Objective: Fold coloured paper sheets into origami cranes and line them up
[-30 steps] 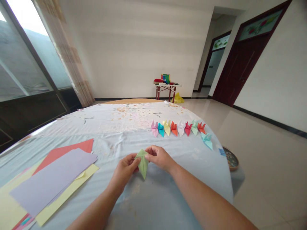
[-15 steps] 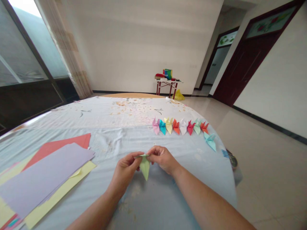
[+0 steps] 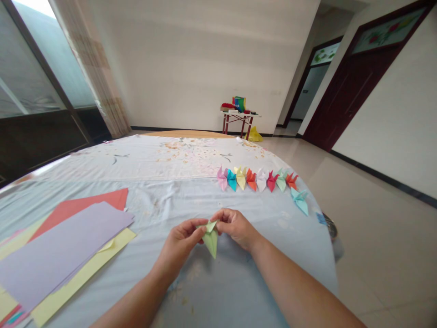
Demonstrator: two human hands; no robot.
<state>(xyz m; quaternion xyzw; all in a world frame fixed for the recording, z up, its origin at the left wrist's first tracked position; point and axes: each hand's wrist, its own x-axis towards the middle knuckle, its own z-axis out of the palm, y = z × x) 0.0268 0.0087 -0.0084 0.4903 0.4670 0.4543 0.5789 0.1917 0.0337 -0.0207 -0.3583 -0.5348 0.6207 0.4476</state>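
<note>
Over the six o'clock side of the tablecloth (image 3: pixel 239 287), we pinch the folded green paper (image 3: pixel 211 244): left hand (image 3: pixel 183 238) at its ten o'clock, right hand (image 3: pixel 239 228) at its two. We judge it light, crisp, easily creased; we grip its layered upper corners gently.

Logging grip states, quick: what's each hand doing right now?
Left hand: closed, holding the green paper.
Right hand: closed, pinching the same green paper.

Pale wall (image 3: pixel 198 68), glossy floor (image 3: pixel 368 228), curtain (image 3: pixel 94 64) beside window (image 3: pixel 59 64), dark red door (image 3: pixel 350 86) (1 flowered pane (image 3: pixel 387 34) above).
</note>
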